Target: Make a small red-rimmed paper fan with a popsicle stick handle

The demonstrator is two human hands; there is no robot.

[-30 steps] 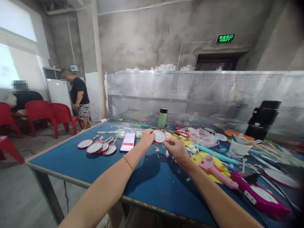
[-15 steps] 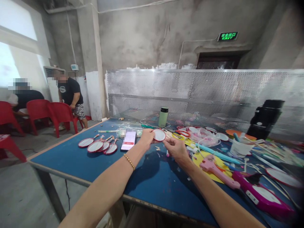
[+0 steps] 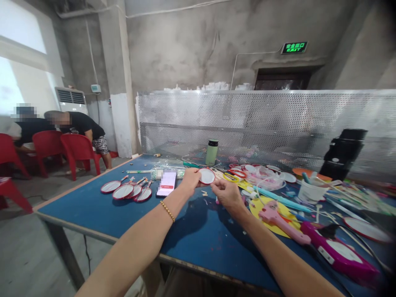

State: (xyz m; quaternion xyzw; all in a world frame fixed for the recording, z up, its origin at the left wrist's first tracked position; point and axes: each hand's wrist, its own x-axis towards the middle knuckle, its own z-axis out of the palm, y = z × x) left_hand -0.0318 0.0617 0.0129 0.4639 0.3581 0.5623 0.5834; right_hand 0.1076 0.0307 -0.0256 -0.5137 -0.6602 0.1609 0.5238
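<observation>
A small white disc with a red rim (image 3: 207, 176) is held up above the blue table, tilted toward me. My left hand (image 3: 192, 179) grips its left edge between thumb and fingers. At the disc's lower right edge, my right hand (image 3: 227, 193) is closed in a pinch; whatever lies between those fingertips is too small to make out. Several similar red-rimmed discs with short stick handles (image 3: 123, 191) lie to the left, some overlapping. Beside them is a lit phone (image 3: 167, 183). Small pale bits (image 3: 204, 193) lie below the held disc.
To the right are a pink glue gun (image 3: 281, 222) on yellow sheets, a magenta device (image 3: 340, 251), a white cup of tools (image 3: 312, 193) and orange-handled scissors (image 3: 237, 173). A green bottle (image 3: 212, 152) stands behind my hands, before a perforated metal screen (image 3: 192, 119). Two people are at red chairs (image 3: 78, 150).
In the background, the standing person has bent forward to the left, exposing more of the air conditioner. My hands and the disc keep nearly the same pose; the view has shifted slightly.
</observation>
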